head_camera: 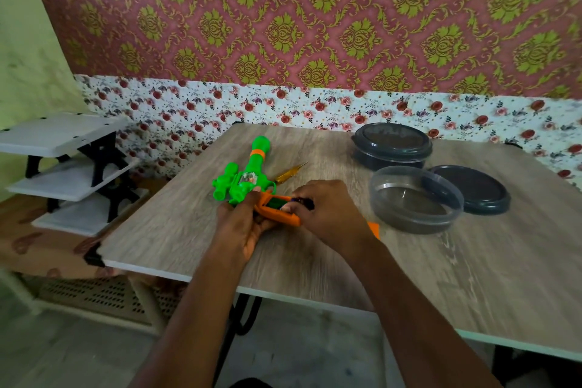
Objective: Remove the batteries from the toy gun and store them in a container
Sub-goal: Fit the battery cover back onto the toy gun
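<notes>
A green toy gun [252, 170] with an orange handle lies on the wooden table [409, 264], barrel pointing away. My left hand [242, 224] grips the orange handle from below. My right hand [327, 211] reaches into the open battery compartment [277, 201], and its fingers pinch a dark battery [304, 201] at the compartment's right end. An open clear round container [415, 198] stands just right of my right hand.
A dark lid [472, 187] lies right of the open container. A second, closed dark container [392, 146] stands behind it. A yellow-handled screwdriver [288, 174] lies beyond the gun. An orange cover piece [374, 228] peeks out by my right wrist. White shelves [63, 164] stand at the left.
</notes>
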Demonstrator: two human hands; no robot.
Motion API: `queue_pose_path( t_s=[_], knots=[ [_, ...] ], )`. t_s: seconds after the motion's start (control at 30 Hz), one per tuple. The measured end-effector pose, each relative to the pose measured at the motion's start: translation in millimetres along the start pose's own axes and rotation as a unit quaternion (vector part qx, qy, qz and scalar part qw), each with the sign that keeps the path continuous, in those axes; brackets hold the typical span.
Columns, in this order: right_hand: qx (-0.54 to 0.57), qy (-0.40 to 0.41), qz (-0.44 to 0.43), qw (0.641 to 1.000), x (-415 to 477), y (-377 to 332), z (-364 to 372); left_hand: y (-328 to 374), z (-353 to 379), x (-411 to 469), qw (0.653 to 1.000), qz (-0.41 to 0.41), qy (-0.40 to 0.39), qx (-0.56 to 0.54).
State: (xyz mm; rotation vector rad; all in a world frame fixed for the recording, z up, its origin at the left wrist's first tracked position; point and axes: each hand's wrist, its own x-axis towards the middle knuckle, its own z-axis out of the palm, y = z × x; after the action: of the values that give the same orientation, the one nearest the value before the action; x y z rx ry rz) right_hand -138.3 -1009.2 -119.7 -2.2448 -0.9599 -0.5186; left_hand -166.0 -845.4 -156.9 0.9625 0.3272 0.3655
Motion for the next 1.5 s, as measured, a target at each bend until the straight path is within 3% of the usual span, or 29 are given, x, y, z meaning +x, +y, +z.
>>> queue_pose_path(
  t_s=[0.17, 0.37, 1.03, 1.23, 1.5],
  knots=[
    [-0.071, -0.116, 0.036, 0.99, 29, -10, 1, -1, -1, 3, 1.0, -0.001, 0.002, 0.001],
    [-0.073, -0.177, 0.076, 0.979, 44, -21, -17, -1, -5, 3, 1.0, -0.002, -0.011, -0.023],
    [-0.016, -0.175, 0.188, 0.966, 62, -30, -14, 0, -4, 6, 0.999, -0.008, 0.011, -0.047],
    [-0.012, -0.202, 0.217, 0.955, 69, -27, -17, 0, -4, 7, 0.999, -0.016, 0.01, -0.045],
    [0.082, -0.227, 0.295, 0.925, 65, -22, -23, 2, -3, 4, 0.999, -0.033, 0.01, -0.041]
  ],
)
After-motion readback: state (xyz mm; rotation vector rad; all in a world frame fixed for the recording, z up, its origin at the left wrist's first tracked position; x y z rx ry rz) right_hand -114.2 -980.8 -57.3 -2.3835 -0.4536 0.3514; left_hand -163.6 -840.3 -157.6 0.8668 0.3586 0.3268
